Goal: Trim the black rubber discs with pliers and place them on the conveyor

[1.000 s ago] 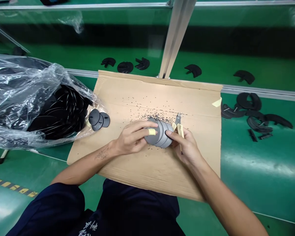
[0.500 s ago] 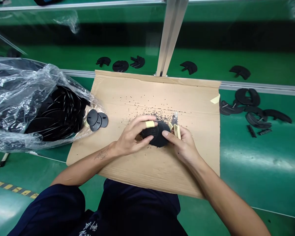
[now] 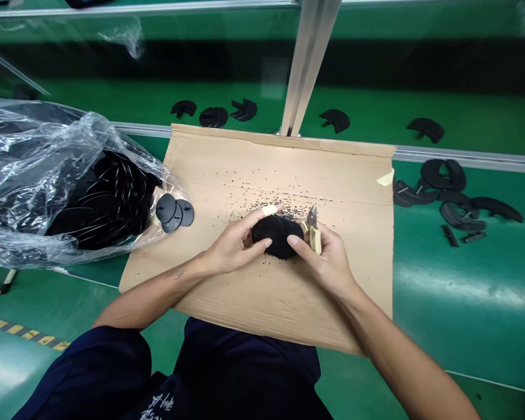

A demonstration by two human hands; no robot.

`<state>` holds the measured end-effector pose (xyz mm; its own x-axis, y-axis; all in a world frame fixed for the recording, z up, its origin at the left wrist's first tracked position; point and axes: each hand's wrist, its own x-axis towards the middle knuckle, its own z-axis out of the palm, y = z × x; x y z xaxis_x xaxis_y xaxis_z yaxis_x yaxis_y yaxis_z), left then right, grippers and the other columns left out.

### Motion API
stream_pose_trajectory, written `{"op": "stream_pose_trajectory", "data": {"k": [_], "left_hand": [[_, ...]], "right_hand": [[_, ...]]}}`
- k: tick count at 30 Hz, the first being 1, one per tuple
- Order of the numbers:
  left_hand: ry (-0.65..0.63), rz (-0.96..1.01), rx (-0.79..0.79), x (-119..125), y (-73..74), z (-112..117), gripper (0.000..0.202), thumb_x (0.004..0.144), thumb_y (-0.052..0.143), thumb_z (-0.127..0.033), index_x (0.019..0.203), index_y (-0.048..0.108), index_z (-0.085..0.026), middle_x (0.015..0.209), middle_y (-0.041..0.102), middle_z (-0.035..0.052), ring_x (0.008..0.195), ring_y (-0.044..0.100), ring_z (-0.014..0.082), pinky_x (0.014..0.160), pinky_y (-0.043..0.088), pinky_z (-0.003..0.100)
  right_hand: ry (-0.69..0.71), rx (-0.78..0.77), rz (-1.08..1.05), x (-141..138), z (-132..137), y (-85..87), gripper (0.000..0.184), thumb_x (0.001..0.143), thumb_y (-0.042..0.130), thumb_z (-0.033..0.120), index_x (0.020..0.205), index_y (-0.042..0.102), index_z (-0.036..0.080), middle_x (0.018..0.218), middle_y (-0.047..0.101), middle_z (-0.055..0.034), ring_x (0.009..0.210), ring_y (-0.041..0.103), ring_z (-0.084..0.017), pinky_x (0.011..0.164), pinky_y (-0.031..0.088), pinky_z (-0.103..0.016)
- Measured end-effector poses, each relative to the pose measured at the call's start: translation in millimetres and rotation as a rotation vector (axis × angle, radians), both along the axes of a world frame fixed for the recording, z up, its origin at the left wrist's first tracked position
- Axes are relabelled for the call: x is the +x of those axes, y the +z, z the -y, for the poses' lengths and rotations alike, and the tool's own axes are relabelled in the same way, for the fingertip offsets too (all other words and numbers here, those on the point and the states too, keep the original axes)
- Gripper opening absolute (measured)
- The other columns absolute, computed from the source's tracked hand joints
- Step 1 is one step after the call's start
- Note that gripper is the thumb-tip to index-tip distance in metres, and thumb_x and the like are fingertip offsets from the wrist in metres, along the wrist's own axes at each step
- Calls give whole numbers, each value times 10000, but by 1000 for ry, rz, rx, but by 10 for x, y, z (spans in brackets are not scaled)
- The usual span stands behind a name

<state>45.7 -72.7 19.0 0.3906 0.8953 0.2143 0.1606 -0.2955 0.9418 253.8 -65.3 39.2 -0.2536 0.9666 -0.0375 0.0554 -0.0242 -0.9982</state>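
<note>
Several overlapping black plastic discs (image 3: pixel 276 238) are held between both hands above the cardboard. My left hand (image 3: pixel 234 242) grips them from the left, thumb on top, with yellow tape around one finger. My right hand (image 3: pixel 326 256) presses its thumb on their right side. Tucked in that same hand is a pair of nippers (image 3: pixel 314 224) with pale yellow handles, its metal jaws pointing away from me. Small black scraps (image 3: pixel 284 207) lie scattered around the discs. To the left, a few loose discs (image 3: pixel 174 212) overlap on the cardboard's edge.
A cardboard sheet (image 3: pixel 262 303) covers the green bench. At left, a clear plastic bag (image 3: pixel 35 175) spills many black discs. Curved black parts (image 3: pixel 461 216) lie at right, and others (image 3: pixel 213 117) sit along the back. A metal post (image 3: pixel 308 70) rises behind the cardboard.
The discs have been tilted and shifted slightly in my hands. My left fingers have moved from over the discs' top toward their far edge. The nippers stay in my right hand.
</note>
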Motion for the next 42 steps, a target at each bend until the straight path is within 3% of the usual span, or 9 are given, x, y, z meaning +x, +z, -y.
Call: {"op": "stream_pose_trajectory", "data": {"k": [8, 11, 13, 16, 19, 25, 29, 37, 42], "left_hand": [[-38, -305, 398, -21, 44, 11, 617, 979, 540, -161, 1564, 353, -219, 1374, 662, 119, 1188, 696, 207, 964, 620, 319], [24, -309, 419, 9, 41, 23, 640, 969, 563, -167, 1566, 339, -215, 1253, 724, 102, 1037, 739, 171, 851, 642, 287], [87, -219, 373, 18, 51, 9, 594, 946, 648, -220, 1502, 442, -188, 1132, 760, 87, 951, 741, 156, 797, 633, 264], [126, -72, 358, 13, 76, -32, 366, 914, 724, -335, 1231, 673, -160, 976, 770, 69, 863, 723, 136, 764, 605, 250], [148, -23, 420, 8, 97, -57, 308, 920, 701, -422, 1084, 734, -163, 938, 767, 71, 850, 708, 138, 754, 586, 273], [157, -55, 538, 13, 104, -51, 227, 946, 689, -309, 1137, 716, -190, 944, 786, 54, 839, 704, 139, 751, 543, 301], [138, -33, 564, 14, 89, -48, 258, 965, 661, -314, 1172, 700, -163, 981, 788, 90, 877, 710, 155, 777, 543, 325], [178, -64, 575, -11, 122, -23, 208, 866, 785, -290, 1028, 734, -170, 862, 781, 47, 762, 690, 131, 706, 549, 283], [94, -7, 485, 15, 125, -28, 245, 953, 675, -324, 1135, 711, -163, 972, 779, 81, 927, 714, 160, 826, 590, 323]], "right_hand": [[-13, 364, 264, 37, -4, -55, 149, 881, 735, 321, 961, 665, 217, 853, 686, -13, 702, 593, -152, 643, 468, -283], [10, 441, 266, 38, 13, -42, 84, 885, 722, 249, 911, 648, 218, 774, 651, 11, 633, 559, -130, 584, 440, -263], [10, 493, 209, 36, 28, -29, 109, 867, 735, 198, 903, 634, 220, 810, 665, 7, 678, 602, -134, 611, 469, -261], [10, 580, 139, 29, 42, -40, 173, 846, 729, 109, 921, 628, 228, 868, 687, -5, 777, 663, -151, 685, 520, -274], [29, 641, 130, 13, 42, -87, 224, 843, 704, 54, 950, 628, 235, 876, 693, -11, 808, 682, -160, 713, 543, -290], [72, 689, 177, -17, 43, -108, 187, 857, 681, 77, 944, 623, 232, 866, 698, -32, 771, 678, -174, 686, 558, -315], [67, 710, 243, -14, 48, -79, 186, 871, 638, 57, 943, 626, 228, 848, 694, -36, 757, 676, -176, 661, 548, -307], [100, 629, 198, -23, 73, -100, 160, 860, 695, 89, 932, 646, 223, 844, 699, -27, 738, 665, -161, 659, 536, -292], [61, 559, 130, -41, 88, -91, 80, 881, 705, 163, 912, 660, 222, 859, 720, -41, 764, 692, -180, 690, 565, -312]]}}
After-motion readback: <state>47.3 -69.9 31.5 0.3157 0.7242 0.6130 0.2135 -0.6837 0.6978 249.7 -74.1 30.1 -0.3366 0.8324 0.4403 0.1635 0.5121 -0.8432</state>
